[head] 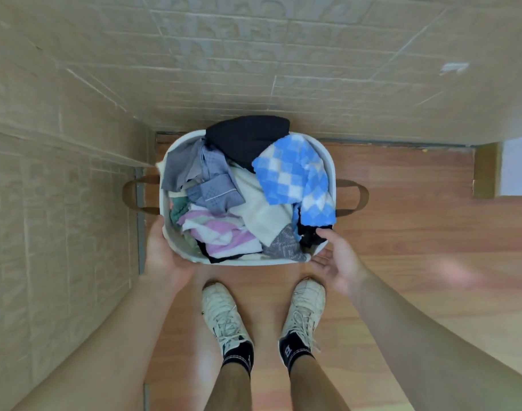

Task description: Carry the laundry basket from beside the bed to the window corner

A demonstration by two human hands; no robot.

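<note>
Looking straight down past two white sneakers on a wooden floor. Just beyond, sitting in a beige brick-patterned wall corner: white laundry basket with brown loop handles. Left hand cupping the near-left rim, grip pressing against it. Right hand open, fingers spread beside the near-right rim, holding nothing. Brimming inside: blue checked towel, grey shirt, pink striped cloth, dark garment.

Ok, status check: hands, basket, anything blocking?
Left hand on the near-left corner of the laundry basket; right hand open by the near-right corner, no grip. Basket full, in the wall corner. Brown handles unused. Floor nearby clear.
</note>
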